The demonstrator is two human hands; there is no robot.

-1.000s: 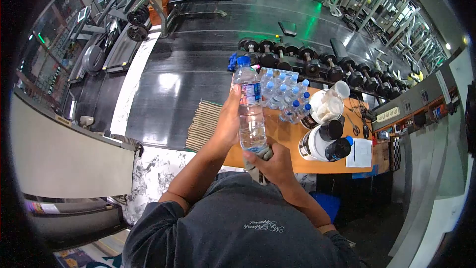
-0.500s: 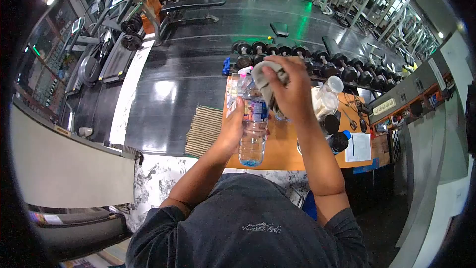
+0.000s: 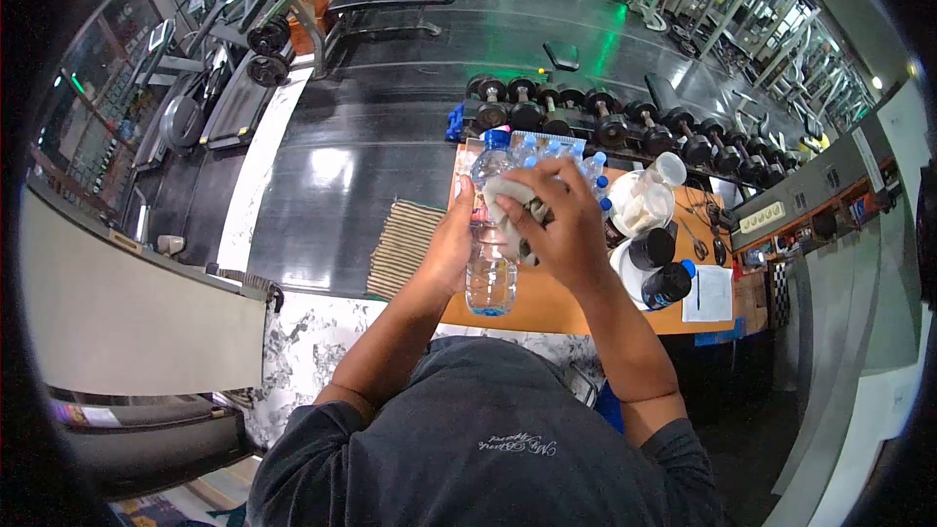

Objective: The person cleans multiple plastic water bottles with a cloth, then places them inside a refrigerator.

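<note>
A clear plastic water bottle (image 3: 491, 285) with a blue cap stands upright in the air over the desk. My left hand (image 3: 449, 242) is wrapped round its left side at mid-height. In my right hand (image 3: 563, 224) a bunched grey-beige cloth (image 3: 509, 197) is pinched and pressed against the bottle's right side, covering part of the label. Behind my right hand several small water bottles with blue caps (image 3: 596, 164) stand on the desk, partly hidden by it.
On the wooden desk (image 3: 556, 304) are clear tubs (image 3: 648, 207), black-lidded jars (image 3: 669, 283), scissors (image 3: 696, 241) and a paper with a pen (image 3: 717, 295). A dumbbell rack (image 3: 610, 117) runs behind it. A striped mat (image 3: 402, 246) lies on the floor at left.
My right hand has moved the cloth down from the bottle's top to its label area, uncovering the blue cap. My left hand still holds the bottle.
</note>
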